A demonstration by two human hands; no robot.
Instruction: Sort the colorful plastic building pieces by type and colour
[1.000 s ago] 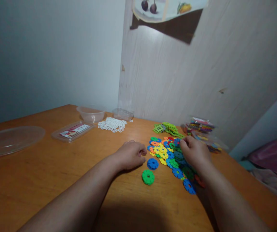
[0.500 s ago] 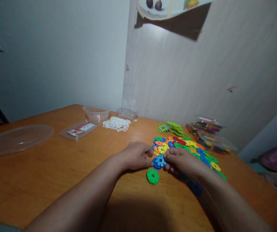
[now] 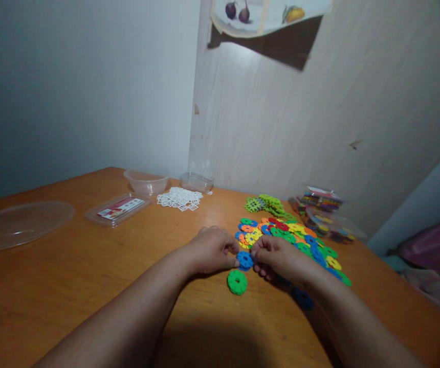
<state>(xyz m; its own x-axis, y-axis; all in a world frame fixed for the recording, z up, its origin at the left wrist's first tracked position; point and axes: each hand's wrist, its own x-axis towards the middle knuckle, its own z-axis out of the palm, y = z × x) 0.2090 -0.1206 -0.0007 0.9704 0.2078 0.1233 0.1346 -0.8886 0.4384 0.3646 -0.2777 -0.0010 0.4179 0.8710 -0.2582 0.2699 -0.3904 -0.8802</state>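
Flower-like blue plastic discs (image 3: 245, 259), notched round the rim and holed in the middle, lie stacked on the table between my hands. My left hand (image 3: 214, 250) has curled fingers, with the thumb tip against the stack's left edge. At the right edge, my right hand (image 3: 276, 258) has thumb and fingers drawn together on the blue discs. Just nearer to me lie green discs (image 3: 237, 282), also stacked. Beyond the right hand spreads a pile of mixed discs, among them a yellow disc (image 3: 333, 262) and a red disc (image 3: 281, 226). A dark blue disc (image 3: 303, 298) lies under my right forearm.
Yellow-green lattice pieces (image 3: 269, 203) lie behind the pile. Filled clear packages (image 3: 322, 199) stand far right. White square frames (image 3: 179, 198) are heaped at the back, near a clear bowl (image 3: 147, 181) and clear tray (image 3: 197, 181). A labelled lid (image 3: 118, 209) and oval lid (image 3: 24, 222) lie left.
The lighter-looking blue disc, tilted in my right fingers before, now lies flat on the blue stack. My right hand has lowered slightly. The whole view has shifted a little.
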